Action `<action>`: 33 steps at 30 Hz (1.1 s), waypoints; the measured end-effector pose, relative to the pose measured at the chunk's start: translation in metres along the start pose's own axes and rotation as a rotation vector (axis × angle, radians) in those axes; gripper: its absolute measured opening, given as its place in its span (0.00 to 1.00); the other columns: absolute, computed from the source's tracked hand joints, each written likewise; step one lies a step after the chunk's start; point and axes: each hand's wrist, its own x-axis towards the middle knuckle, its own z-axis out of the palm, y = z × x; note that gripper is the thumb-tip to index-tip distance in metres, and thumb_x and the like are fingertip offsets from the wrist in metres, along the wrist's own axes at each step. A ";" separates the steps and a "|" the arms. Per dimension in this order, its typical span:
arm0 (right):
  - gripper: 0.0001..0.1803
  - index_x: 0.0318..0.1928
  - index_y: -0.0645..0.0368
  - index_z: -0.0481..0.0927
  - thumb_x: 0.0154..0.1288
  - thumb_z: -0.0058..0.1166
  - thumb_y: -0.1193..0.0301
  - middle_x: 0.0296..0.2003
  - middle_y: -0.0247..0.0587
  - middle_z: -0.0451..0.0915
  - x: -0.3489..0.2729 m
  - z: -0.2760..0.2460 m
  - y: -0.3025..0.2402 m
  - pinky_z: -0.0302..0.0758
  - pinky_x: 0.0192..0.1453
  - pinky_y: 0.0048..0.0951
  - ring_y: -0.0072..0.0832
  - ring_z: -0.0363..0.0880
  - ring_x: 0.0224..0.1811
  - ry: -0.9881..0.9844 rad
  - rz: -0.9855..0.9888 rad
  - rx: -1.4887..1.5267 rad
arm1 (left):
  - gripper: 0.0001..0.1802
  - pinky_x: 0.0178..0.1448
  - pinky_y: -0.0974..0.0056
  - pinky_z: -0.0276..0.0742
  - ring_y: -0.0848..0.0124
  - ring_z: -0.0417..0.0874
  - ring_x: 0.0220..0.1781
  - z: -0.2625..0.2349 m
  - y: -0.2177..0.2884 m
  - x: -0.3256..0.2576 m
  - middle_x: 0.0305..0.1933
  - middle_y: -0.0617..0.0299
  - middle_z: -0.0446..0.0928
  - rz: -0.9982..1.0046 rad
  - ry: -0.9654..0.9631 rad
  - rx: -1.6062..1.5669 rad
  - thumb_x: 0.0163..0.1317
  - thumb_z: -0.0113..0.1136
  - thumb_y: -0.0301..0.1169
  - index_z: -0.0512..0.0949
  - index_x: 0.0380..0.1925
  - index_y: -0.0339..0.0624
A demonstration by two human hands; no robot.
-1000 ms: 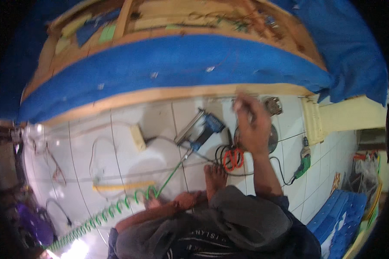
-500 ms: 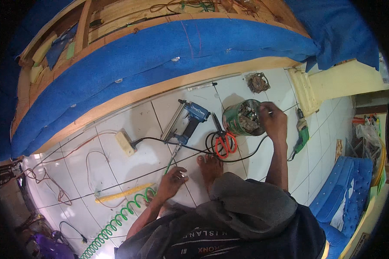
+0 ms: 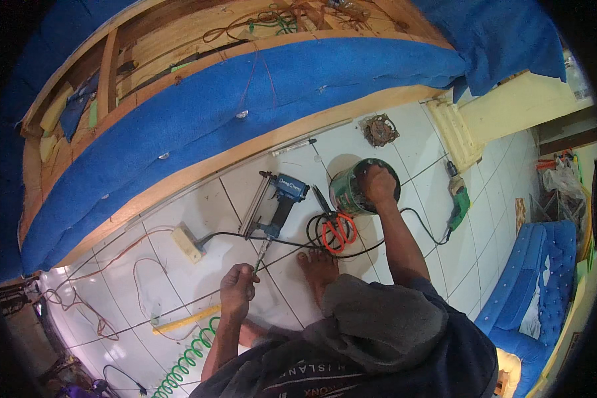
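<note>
The green can (image 3: 342, 192) stands on the tiled floor (image 3: 159, 278), right of centre, its round mouth facing up. The right hand (image 3: 378, 184) reaches over its near right rim, with the fingers bent down inside the mouth. How far they are open, and whether they have hold of anything, I cannot tell. The inside of the can is dark and partly covered by the hand, so its contents cannot be made out.

The left hand (image 3: 239, 284) is raised left of the foot (image 3: 318, 268), close to the hose end of the staple gun (image 3: 286, 199). Its fingers are curled nearly closed; whether something is pinched in them I cannot tell.

Just left of the can lie the orange-handled scissors (image 3: 330, 212), over a black cable. The green drill (image 3: 459, 202) lies farther right, and a rusty round part (image 3: 379, 130) sits just beyond the can.

At the far side, the open wooden frame (image 3: 107, 73) holds loose things: a blue cloth scrap (image 3: 76, 119) and pale foam pieces at its left end, tangled green wire (image 3: 282, 21) and a clear bottle (image 3: 350, 8) farther right.
</note>
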 end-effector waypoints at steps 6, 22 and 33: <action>0.14 0.41 0.57 0.83 0.73 0.46 0.63 0.39 0.48 0.86 0.013 0.024 -0.004 0.83 0.42 0.46 0.43 0.89 0.42 -0.059 -0.114 -0.135 | 0.16 0.28 0.69 0.68 0.76 0.73 0.24 0.003 0.000 0.001 0.32 0.60 0.78 0.002 -0.004 -0.121 0.75 0.59 0.40 0.77 0.49 0.37; 0.20 0.45 0.62 0.87 0.69 0.56 0.57 0.32 0.55 0.87 -0.041 -0.097 0.021 0.82 0.44 0.44 0.49 0.87 0.36 0.014 0.042 0.539 | 0.14 0.33 0.67 0.71 0.74 0.73 0.28 0.002 0.000 0.001 0.32 0.61 0.76 -0.054 -0.020 -0.157 0.77 0.53 0.37 0.77 0.46 0.37; 0.16 0.46 0.61 0.85 0.72 0.59 0.61 0.28 0.37 0.84 -0.078 -0.148 -0.036 0.79 0.38 0.29 0.24 0.83 0.31 -0.586 -0.266 1.216 | 0.18 0.40 0.59 0.74 0.66 0.77 0.35 0.044 0.006 0.003 0.36 0.58 0.77 -0.201 -0.248 -0.287 0.78 0.50 0.42 0.77 0.47 0.36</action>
